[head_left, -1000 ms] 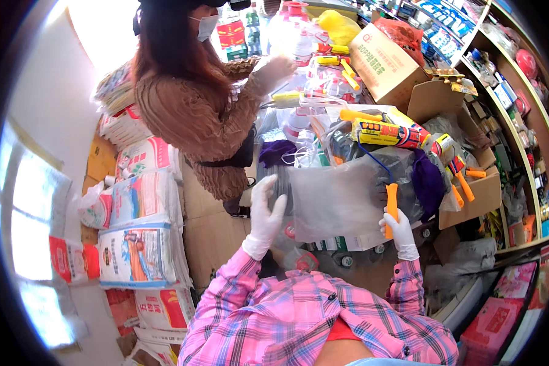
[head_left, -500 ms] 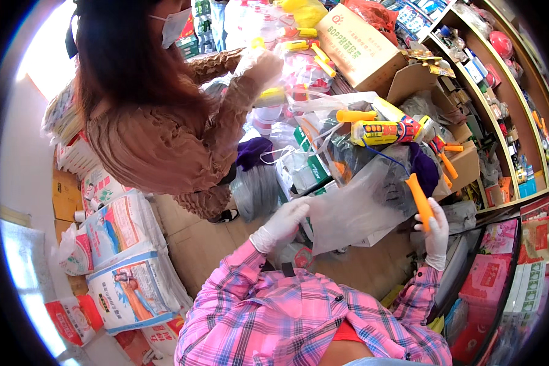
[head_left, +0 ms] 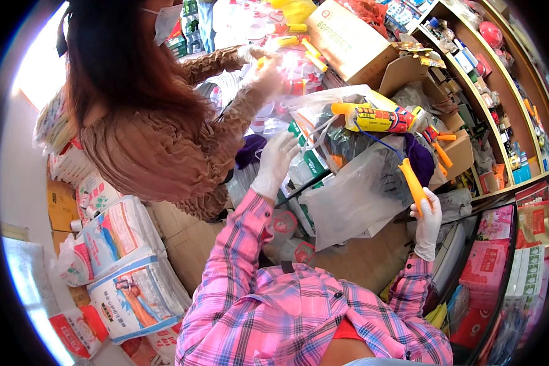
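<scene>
My right hand point(head_left: 428, 221), in a white glove, is closed around the orange handle of a paint roller point(head_left: 412, 185). A thin blue rod runs up from the handle, and a purple fluffy sleeve point(head_left: 418, 157) lies beside it. My left hand point(head_left: 277, 163), also gloved, is raised with fingers stretched out and holds nothing visible. Close to it is a green and white box point(head_left: 310, 157). A cloudy plastic bag point(head_left: 341, 208) lies between my hands, over the front of the pile. Beyond it rests a yellow-wrapped roller point(head_left: 381, 119) with an orange handle.
At the left a co-worker in a brown ruffled sleeve point(head_left: 165, 152) has gloved hands point(head_left: 259, 70) over yellow-handled rollers. A brown carton point(head_left: 351, 43) stands behind the pile. Shelves point(head_left: 470, 79) curve along the right, above red boxes point(head_left: 485, 274). Printed sacks point(head_left: 134, 293) are stacked lower left.
My left hand has let go of the plastic bag's edge and moved up and away toward the green and white box. My right hand still holds the roller handle, slightly lower.
</scene>
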`<state>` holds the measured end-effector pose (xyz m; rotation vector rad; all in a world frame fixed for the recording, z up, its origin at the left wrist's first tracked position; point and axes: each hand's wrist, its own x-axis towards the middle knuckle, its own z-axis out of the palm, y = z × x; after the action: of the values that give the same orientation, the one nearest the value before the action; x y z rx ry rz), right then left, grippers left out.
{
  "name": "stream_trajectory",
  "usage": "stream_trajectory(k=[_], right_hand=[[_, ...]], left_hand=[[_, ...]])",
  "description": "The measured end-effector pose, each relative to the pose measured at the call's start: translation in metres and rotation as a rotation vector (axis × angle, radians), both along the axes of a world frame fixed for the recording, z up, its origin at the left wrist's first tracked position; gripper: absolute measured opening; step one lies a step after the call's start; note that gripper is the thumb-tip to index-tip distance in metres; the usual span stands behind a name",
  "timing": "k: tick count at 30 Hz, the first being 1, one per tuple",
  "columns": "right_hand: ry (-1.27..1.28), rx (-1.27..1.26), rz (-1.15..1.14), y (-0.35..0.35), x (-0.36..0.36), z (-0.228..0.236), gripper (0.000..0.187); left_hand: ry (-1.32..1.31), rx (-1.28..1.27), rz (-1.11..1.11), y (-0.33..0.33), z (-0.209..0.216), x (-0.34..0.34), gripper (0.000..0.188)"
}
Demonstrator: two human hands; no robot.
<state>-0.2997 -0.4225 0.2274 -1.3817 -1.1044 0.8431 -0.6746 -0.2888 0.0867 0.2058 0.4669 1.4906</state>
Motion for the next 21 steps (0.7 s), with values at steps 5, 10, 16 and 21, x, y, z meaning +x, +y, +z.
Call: stream_trajectory(k=[5,10,16,21], right_hand=[[-0.028,-0.114,0.024,-0.005,-0.01,-0.003,0.033],[-0.129,-0.204,0.074,-0.007,-0.011,-0.008,0.033],[-0.138,-0.285,0.1,-0.011,-0.009,-0.018,0.03],[-0.142,-0.403,0.168,-0.005,-0.008,-0.017,0.023]], left_hand=[[-0.391,-0.231,-0.012,0.089,0.004,0.013,0.027],[-0.652,-0.077,-0.001,0.123,-0.006,0.006,0.017],[-0.62,0.211,-0.072,0.082,0.008,-0.003,0.028],[-0.454,0.304,-0.075,0.065,-0.004,-0.011,0.031]])
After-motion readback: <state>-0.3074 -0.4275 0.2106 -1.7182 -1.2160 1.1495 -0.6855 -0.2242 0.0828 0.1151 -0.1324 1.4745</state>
